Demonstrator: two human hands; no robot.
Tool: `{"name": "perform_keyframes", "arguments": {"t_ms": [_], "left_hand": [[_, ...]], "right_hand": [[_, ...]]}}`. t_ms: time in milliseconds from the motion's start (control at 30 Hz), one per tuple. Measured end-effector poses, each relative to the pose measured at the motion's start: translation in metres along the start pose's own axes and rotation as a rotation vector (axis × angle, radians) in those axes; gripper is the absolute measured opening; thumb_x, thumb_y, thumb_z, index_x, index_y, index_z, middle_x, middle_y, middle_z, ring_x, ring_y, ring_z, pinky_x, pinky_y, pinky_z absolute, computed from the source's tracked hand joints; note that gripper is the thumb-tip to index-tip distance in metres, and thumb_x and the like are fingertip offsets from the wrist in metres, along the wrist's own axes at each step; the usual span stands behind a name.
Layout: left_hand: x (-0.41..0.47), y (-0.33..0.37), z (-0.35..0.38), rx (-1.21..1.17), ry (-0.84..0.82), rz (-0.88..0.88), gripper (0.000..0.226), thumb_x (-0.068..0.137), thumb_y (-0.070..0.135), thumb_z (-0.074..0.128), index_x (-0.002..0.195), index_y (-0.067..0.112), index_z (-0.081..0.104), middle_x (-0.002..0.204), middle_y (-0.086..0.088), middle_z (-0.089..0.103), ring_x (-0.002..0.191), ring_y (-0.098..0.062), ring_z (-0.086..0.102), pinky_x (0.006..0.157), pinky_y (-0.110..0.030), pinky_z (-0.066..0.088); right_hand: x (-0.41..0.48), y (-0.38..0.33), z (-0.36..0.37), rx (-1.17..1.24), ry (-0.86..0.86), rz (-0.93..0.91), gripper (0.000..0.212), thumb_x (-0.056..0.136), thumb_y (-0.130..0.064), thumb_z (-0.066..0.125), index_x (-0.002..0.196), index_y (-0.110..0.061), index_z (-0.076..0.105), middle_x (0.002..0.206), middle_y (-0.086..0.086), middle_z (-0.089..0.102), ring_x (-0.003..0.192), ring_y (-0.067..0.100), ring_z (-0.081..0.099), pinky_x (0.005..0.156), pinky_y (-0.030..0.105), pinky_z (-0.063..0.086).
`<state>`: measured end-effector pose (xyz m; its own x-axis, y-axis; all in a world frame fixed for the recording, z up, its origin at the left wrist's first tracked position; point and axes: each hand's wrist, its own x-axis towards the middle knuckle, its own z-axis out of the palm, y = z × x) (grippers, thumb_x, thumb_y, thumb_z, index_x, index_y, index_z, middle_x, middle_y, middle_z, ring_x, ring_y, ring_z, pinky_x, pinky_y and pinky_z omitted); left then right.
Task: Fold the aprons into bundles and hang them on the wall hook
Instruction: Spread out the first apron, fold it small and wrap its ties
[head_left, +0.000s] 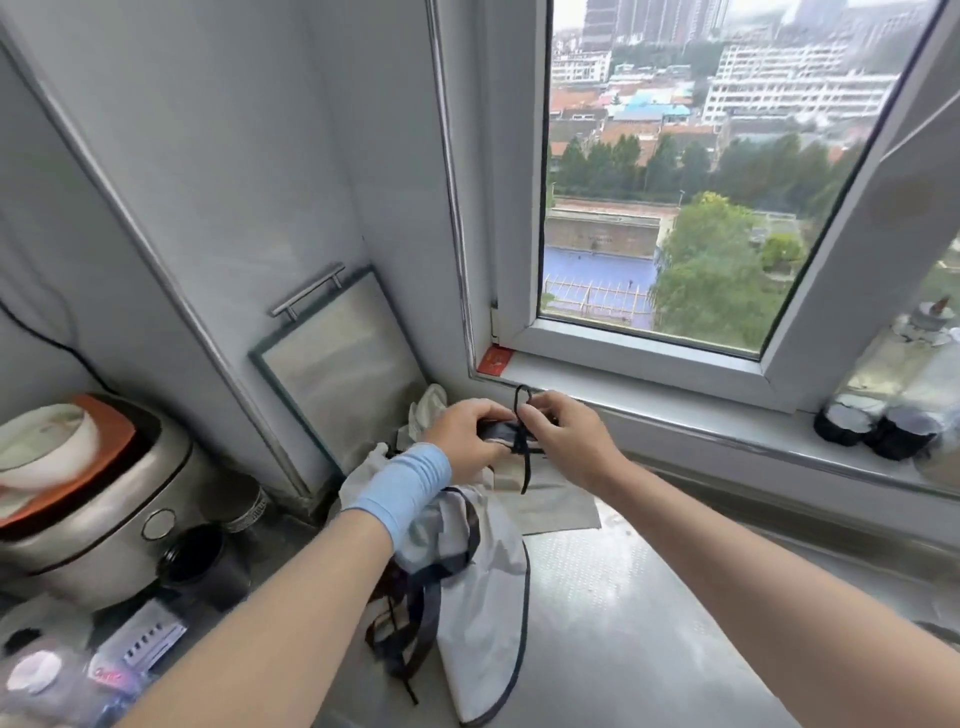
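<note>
Between left hand and right hand: apron bundle, apparently mid-tying.
Left hand: grips apron bundle.
Right hand: pinches strap.
Next: likely cinch knot.

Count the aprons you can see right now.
2: a dark bundle held by the left hand and right hand near the windowsill; a pale dark-trimmed apron loose on the counter. Others may hide beneath.

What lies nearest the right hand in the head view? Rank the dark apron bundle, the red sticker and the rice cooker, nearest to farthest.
1. dark apron bundle: touching the right hand, just to its left.
2. red sticker: a little beyond, at the lower left corner of the window frame.
3. rice cooker: far off at the left edge.
</note>
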<state>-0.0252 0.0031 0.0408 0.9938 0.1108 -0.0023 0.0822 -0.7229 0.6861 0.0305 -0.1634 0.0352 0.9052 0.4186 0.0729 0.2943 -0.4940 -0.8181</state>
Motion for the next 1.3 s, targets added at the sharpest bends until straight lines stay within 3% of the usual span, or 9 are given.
{"name": "perform_keyframes", "arguments": {"t_ms": [367, 500, 567, 667, 767, 933, 1000, 1167, 1300], "left_hand": [[0.056, 0.028, -0.211, 0.141, 0.22, 0.266, 0.038, 0.077, 0.018, 0.074, 0.113, 0.024, 0.066, 0.11, 0.005, 0.068, 0.102, -0.012, 0.063, 0.093, -0.023, 0.046], [0.07, 0.046, -0.266, 0.109, 0.18, 0.275, 0.05, 0.081, 0.006, 0.055, 0.129, 0.021, 0.052, 0.117, 0.004, 0.062, 0.108, -0.015, 0.057, 0.097, -0.024, 0.043], [0.081, 0.055, -0.293, 0.006, 0.2, 0.283, 0.049, 0.081, 0.012, 0.048, 0.13, 0.022, 0.049, 0.117, 0.007, 0.063, 0.107, -0.014, 0.059, 0.1, -0.03, 0.045], [0.093, 0.066, -0.329, -0.119, 0.334, 0.355, 0.033, 0.089, 0.019, 0.055, 0.122, 0.025, 0.051, 0.103, 0.006, 0.067, 0.092, -0.012, 0.066, 0.088, -0.031, 0.053], [0.102, 0.079, -0.36, -0.251, 0.444, 0.466, 0.025, 0.086, 0.008, 0.063, 0.1, 0.025, 0.052, 0.089, 0.004, 0.069, 0.076, -0.01, 0.07, 0.066, -0.021, 0.056], [0.127, 0.104, -0.398, -0.347, 0.531, 0.541, 0.013, 0.089, 0.015, 0.062, 0.092, 0.02, 0.074, 0.084, 0.007, 0.074, 0.077, -0.007, 0.071, 0.076, -0.022, 0.057], [0.136, 0.116, -0.413, -0.34, 0.563, 0.567, 0.012, 0.089, 0.022, 0.065, 0.095, 0.019, 0.075, 0.084, 0.008, 0.075, 0.076, -0.005, 0.071, 0.075, -0.019, 0.056], [0.159, 0.149, -0.448, -0.486, 0.652, 0.581, 0.014, 0.081, 0.006, 0.071, 0.088, 0.017, 0.076, 0.083, 0.005, 0.075, 0.071, -0.004, 0.07, 0.064, -0.009, 0.051], [0.178, 0.168, -0.473, -0.458, 0.701, 0.62, 0.016, 0.086, 0.007, 0.066, 0.09, 0.019, 0.076, 0.084, 0.006, 0.075, 0.068, 0.002, 0.068, 0.06, -0.004, 0.048]], "right_hand": [[0.11, -0.19, 0.002, -0.244, 0.358, -0.238, 0.024, 0.099, -0.043, 0.048, 0.101, -0.025, 0.063, 0.09, 0.001, 0.069, 0.085, 0.025, 0.061, 0.069, 0.034, 0.043], [0.133, -0.245, -0.005, -0.327, 0.449, -0.292, 0.026, 0.101, -0.042, 0.045, 0.103, -0.023, 0.063, 0.09, -0.001, 0.067, 0.082, 0.023, 0.058, 0.067, 0.033, 0.038], [0.144, -0.271, -0.01, -0.353, 0.488, -0.314, 0.026, 0.101, -0.04, 0.044, 0.099, -0.022, 0.063, 0.088, -0.001, 0.067, 0.083, 0.024, 0.058, 0.067, 0.033, 0.037], [0.161, -0.308, -0.018, -0.364, 0.532, -0.334, 0.026, 0.101, -0.039, 0.043, 0.094, -0.023, 0.062, 0.085, -0.003, 0.067, 0.084, 0.023, 0.059, 0.067, 0.034, 0.039], [0.18, -0.345, -0.031, -0.367, 0.6, -0.364, 0.024, 0.099, -0.04, 0.044, 0.095, -0.026, 0.063, 0.085, -0.004, 0.068, 0.083, 0.023, 0.061, 0.07, 0.035, 0.045], [0.207, -0.394, -0.057, -0.395, 0.694, -0.428, 0.021, 0.098, -0.038, 0.044, 0.094, -0.027, 0.062, 0.081, -0.003, 0.068, 0.079, 0.025, 0.06, 0.071, 0.036, 0.047], [0.218, -0.412, -0.068, -0.427, 0.727, -0.45, 0.021, 0.098, -0.037, 0.044, 0.094, -0.026, 0.062, 0.08, -0.003, 0.068, 0.078, 0.025, 0.061, 0.07, 0.035, 0.047], [0.247, -0.451, -0.097, -0.524, 0.813, -0.474, 0.027, 0.1, -0.037, 0.041, 0.093, -0.025, 0.063, 0.083, -0.001, 0.069, 0.079, 0.028, 0.061, 0.067, 0.034, 0.046], [0.268, -0.478, -0.114, -0.561, 0.882, -0.508, 0.028, 0.099, -0.035, 0.041, 0.089, -0.021, 0.063, 0.079, 0.001, 0.067, 0.076, 0.03, 0.06, 0.064, 0.033, 0.045]]}}
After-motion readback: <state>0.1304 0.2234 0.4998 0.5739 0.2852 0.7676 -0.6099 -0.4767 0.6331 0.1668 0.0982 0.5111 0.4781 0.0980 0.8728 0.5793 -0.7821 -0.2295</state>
